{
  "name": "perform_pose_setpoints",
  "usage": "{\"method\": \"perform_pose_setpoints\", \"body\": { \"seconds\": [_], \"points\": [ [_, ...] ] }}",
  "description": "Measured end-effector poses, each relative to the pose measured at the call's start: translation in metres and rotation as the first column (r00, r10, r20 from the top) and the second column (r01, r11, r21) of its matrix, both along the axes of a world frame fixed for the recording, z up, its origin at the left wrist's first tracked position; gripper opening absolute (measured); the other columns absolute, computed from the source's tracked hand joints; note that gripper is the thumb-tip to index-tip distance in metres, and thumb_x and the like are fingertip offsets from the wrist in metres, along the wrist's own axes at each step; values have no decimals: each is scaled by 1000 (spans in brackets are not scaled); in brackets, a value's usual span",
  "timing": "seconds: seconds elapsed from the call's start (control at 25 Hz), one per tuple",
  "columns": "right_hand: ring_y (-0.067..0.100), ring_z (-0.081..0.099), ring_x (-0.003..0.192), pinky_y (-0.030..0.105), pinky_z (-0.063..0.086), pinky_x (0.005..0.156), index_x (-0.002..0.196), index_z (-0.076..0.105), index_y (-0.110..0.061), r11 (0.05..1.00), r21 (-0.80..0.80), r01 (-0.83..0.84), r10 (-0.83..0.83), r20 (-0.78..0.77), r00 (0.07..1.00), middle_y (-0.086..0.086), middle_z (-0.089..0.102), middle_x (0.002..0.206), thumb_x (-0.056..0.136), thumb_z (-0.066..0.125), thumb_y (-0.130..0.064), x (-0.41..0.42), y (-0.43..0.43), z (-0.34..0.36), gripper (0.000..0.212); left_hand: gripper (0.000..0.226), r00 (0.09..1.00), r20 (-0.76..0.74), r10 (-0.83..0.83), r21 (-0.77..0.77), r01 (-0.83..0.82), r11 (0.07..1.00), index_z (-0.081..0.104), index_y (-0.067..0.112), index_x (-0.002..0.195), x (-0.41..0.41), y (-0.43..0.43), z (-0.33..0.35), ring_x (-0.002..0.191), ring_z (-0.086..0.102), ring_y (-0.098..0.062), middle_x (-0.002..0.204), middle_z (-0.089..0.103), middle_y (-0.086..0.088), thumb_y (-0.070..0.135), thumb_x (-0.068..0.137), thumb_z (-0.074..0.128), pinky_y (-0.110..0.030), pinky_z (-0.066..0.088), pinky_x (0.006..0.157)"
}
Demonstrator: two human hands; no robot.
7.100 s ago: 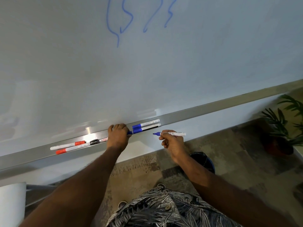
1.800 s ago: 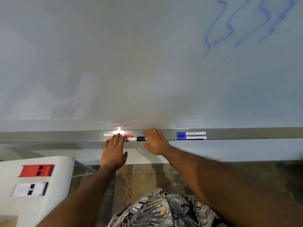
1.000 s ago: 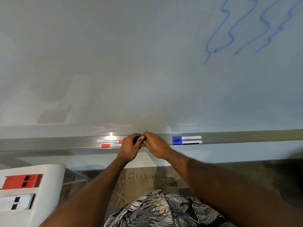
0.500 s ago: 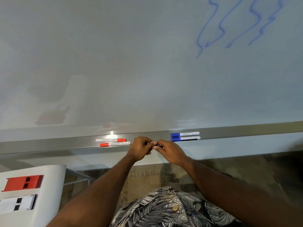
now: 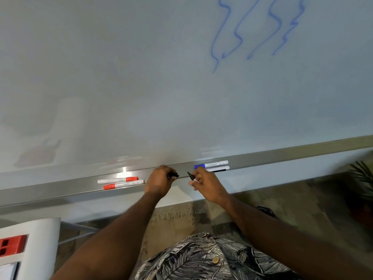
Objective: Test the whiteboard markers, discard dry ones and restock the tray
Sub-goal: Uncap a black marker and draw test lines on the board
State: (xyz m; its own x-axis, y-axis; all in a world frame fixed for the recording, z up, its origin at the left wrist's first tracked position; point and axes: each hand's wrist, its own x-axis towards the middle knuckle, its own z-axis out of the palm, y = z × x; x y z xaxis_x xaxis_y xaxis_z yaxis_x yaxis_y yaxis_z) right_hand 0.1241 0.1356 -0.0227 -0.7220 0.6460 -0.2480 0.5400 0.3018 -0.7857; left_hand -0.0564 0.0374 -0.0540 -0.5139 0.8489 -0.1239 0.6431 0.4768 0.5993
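Note:
My right hand (image 5: 207,185) grips an uncapped black marker (image 5: 191,176), its dark tip pointing up-left toward the whiteboard (image 5: 141,77). My left hand (image 5: 159,183) is closed on the marker's black cap (image 5: 174,175), a short gap apart from the tip. Both hands hover at the front lip of the metal tray (image 5: 60,191). Two red-capped markers (image 5: 119,182) lie in the tray left of my hands. Two blue-capped markers (image 5: 212,166) lie to the right, partly behind my right hand. Blue squiggles (image 5: 252,31) mark the board's upper right.
A white table corner (image 5: 34,249) with a red box (image 5: 12,244) and a white box sits at lower left. A potted plant (image 5: 363,178) stands at the right edge. A dark bin (image 5: 266,211) shows behind my right forearm on the patterned floor.
My hands lifted the black marker from the tray, held it together, then pulled apart: the cap came off into my left hand and the marker stayed in my right.

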Motion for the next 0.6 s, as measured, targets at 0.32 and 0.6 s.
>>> {"method": "perform_pose_setpoints", "body": {
  "seconds": [0.32,0.6],
  "points": [
    [4,65,63,14,50,57,119,58,-11,966,-159,204,-240,-250,938,10,72,90,94,66,-20,8,8,35,28,31,987,-121,-108,-73,100,992,67,22,120,-6,4,-1,102,61,-21,117,61,3,33,91,66,-34,53,85],
    [23,64,59,37,60,61,95,62,-16,981,6,192,-147,-623,769,8,70,83,95,64,-13,-5,8,116,4,45,956,-255,-143,25,154,988,56,23,134,0,10,28,115,55,-19,130,58,3,34,92,63,-34,51,92]
  ]
}}
